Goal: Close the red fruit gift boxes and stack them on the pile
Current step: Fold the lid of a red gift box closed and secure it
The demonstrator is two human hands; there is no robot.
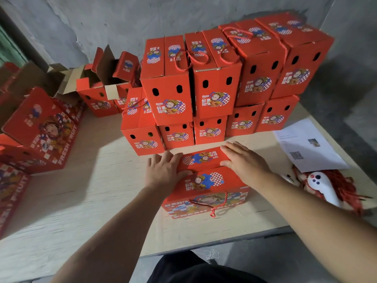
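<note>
A red fruit gift box (206, 186) stands on the table in front of me, its printed top flaps folded down and a red cord handle hanging on its near side. My left hand (165, 170) lies flat on the left end of the far top flap. My right hand (242, 160) presses flat on the right end of the same flap, fingers straight. Just behind the box rises the pile of closed red boxes (214, 88), two layers high against the wall.
Open red boxes (102, 88) with raised flaps stand at the back left. Flat unfolded boxes (38, 129) lie along the left edge. At the right are paper sheets (306, 146), a bundle of red cords (344, 188) and a white controller (324, 186). The table edge (224, 240) is near me.
</note>
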